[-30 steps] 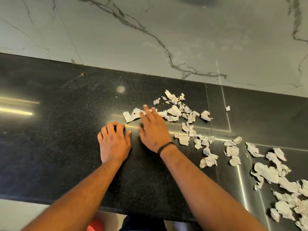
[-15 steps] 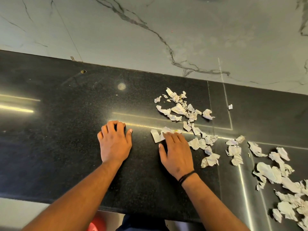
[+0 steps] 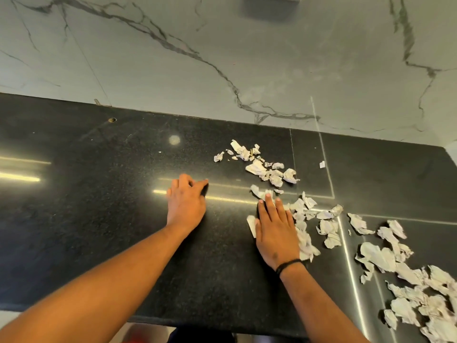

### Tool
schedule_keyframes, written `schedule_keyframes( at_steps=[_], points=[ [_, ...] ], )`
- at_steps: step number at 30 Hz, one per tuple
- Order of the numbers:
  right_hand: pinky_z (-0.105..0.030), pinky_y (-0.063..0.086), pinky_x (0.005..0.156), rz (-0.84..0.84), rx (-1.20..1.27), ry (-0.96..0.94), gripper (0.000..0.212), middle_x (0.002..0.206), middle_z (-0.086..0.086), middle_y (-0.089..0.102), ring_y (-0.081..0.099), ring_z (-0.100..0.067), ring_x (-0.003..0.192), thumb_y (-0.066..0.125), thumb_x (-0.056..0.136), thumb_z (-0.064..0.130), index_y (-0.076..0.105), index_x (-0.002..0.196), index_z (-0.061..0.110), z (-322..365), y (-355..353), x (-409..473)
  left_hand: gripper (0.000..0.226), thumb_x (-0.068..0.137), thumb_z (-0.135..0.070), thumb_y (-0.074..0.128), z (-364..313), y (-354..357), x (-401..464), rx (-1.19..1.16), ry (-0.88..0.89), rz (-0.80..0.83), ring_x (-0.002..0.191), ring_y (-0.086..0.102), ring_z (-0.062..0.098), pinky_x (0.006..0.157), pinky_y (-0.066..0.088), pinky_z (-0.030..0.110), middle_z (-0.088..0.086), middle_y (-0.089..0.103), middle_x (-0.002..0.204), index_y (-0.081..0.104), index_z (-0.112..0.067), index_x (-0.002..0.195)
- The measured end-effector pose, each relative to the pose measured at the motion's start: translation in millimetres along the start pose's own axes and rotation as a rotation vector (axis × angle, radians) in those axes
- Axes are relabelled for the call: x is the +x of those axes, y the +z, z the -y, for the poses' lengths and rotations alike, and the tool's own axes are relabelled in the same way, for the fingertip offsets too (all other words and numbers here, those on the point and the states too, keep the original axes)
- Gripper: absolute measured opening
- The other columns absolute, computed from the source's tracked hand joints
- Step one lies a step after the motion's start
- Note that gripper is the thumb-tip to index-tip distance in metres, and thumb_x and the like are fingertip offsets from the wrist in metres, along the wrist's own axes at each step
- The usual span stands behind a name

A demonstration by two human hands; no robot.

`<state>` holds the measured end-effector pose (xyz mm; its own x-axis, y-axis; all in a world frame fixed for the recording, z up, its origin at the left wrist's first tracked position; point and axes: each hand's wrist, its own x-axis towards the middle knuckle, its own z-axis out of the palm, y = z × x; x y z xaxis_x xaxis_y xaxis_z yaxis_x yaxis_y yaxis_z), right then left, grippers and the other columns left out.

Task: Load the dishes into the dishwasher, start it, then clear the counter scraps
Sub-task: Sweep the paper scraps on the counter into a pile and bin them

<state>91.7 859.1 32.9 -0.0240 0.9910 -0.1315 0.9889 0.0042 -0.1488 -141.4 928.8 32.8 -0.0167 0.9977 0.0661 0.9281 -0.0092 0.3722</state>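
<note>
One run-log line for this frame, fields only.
stage: clearing scraps | right hand: flat on scraps | left hand: resting on counter, empty | more scraps lie to the right

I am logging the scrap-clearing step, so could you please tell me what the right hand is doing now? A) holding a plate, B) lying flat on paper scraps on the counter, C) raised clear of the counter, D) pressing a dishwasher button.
B: the right hand lies flat, fingers straight, on paper scraps on the black counter.
</note>
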Motion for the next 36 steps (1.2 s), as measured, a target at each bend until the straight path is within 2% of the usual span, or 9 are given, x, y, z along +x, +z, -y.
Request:
schedule_keyframes(
  at_steps=[3, 7, 13, 19, 25, 28, 31, 33, 36],
  points=[
    [-0.048, 0.014, 0.124, -0.008, 0.027, 0.038, 0.052, 0.166, 0.000, 0.015, 0.012, -0.027, 0.153, 0.037, 0.103, 0.030, 0.033, 0.154, 0.021, -10, -11, -16, 0.041, 0.099, -0.023, 0.050, -13, 14, 11, 0.029, 0.044, 0.026, 0.095, 0.048, 0.027, 0.086, 0.040, 0.042, 0.005, 0.052, 0.100, 0.060, -0.028, 0.137],
    [-0.049, 0.018, 0.122, -0.153, 0.121, 0.059, 0.049, 0.161, -0.005, 0.031, 0.018, -0.030, 0.152, 0.044, 0.101, 0.023, 0.041, 0.149, 0.016, -2, -25, 6, 0.033, 0.100, -0.029, 0.051, -15, 22, 10, 0.095, 0.055, -0.056, 0.090, 0.050, 0.027, 0.079, 0.039, 0.044, 0.006, 0.056, 0.095, 0.063, -0.025, 0.130],
    [-0.041, 0.005, 0.124, -0.048, 0.147, -0.002, 0.062, 0.167, -0.009, 0.008, 0.002, -0.025, 0.154, 0.034, 0.104, 0.036, 0.016, 0.158, 0.011, 20, -19, 54, 0.028, 0.100, -0.030, 0.050, -14, 22, 10, 0.124, 0.059, -0.078, 0.089, 0.050, 0.026, 0.078, 0.040, 0.044, 0.005, 0.055, 0.094, 0.062, -0.024, 0.125],
    [-0.036, -0.005, 0.123, -0.018, 0.104, -0.001, 0.060, 0.167, 0.000, 0.000, -0.006, -0.017, 0.154, 0.024, 0.106, 0.043, 0.013, 0.159, 0.017, -24, 1, 1, 0.026, 0.099, -0.029, 0.053, -16, 24, 11, 0.142, 0.062, -0.108, 0.085, 0.048, 0.025, 0.075, 0.038, 0.043, 0.005, 0.053, 0.092, 0.062, -0.023, 0.122],
    [-0.039, 0.013, 0.124, -0.160, 0.208, 0.047, 0.056, 0.161, -0.008, 0.031, 0.017, -0.025, 0.152, 0.037, 0.102, 0.036, 0.037, 0.151, 0.010, -19, -16, 11, 0.028, 0.100, -0.029, 0.050, -16, 23, 10, 0.147, 0.059, -0.120, 0.084, 0.042, 0.019, 0.075, 0.034, 0.038, 0.002, 0.052, 0.091, 0.062, -0.025, 0.125],
    [-0.039, 0.007, 0.125, -0.155, 0.240, 0.011, 0.062, 0.165, -0.006, 0.017, 0.008, -0.024, 0.154, 0.039, 0.103, 0.038, 0.024, 0.156, 0.011, -4, -29, 47, 0.027, 0.101, -0.030, 0.049, -17, 22, 10, 0.138, 0.060, -0.111, 0.085, 0.046, 0.021, 0.077, 0.038, 0.041, 0.002, 0.053, 0.092, 0.062, -0.024, 0.124],
    [-0.041, 0.005, 0.125, -0.050, 0.178, -0.010, 0.066, 0.167, -0.006, 0.007, 0.001, -0.025, 0.154, 0.036, 0.103, 0.044, 0.016, 0.158, 0.012, -6, -25, 71, 0.027, 0.101, -0.030, 0.049, -17, 21, 10, 0.133, 0.058, -0.109, 0.086, 0.047, 0.022, 0.077, 0.040, 0.042, 0.003, 0.053, 0.092, 0.062, -0.024, 0.124],
    [-0.043, 0.008, 0.125, 0.010, 0.129, -0.007, 0.065, 0.167, -0.006, 0.010, 0.003, -0.023, 0.154, 0.034, 0.104, 0.046, 0.019, 0.158, 0.013, -13, -16, 67, 0.027, 0.101, -0.030, 0.050, -17, 22, 10, 0.131, 0.059, -0.110, 0.086, 0.046, 0.021, 0.077, 0.039, 0.042, 0.003, 0.053, 0.092, 0.061, -0.024, 0.124],
    [-0.044, 0.012, 0.125, -0.023, 0.099, 0.034, 0.064, 0.166, -0.005, 0.016, 0.009, -0.022, 0.154, 0.033, 0.103, 0.049, 0.025, 0.156, 0.013, -23, -8, 40, 0.026, 0.101, -0.030, 0.050, -16, 22, 11, 0.134, 0.062, -0.112, 0.084, 0.044, 0.021, 0.076, 0.039, 0.041, 0.002, 0.051, 0.091, 0.060, -0.024, 0.123]
  ],
)
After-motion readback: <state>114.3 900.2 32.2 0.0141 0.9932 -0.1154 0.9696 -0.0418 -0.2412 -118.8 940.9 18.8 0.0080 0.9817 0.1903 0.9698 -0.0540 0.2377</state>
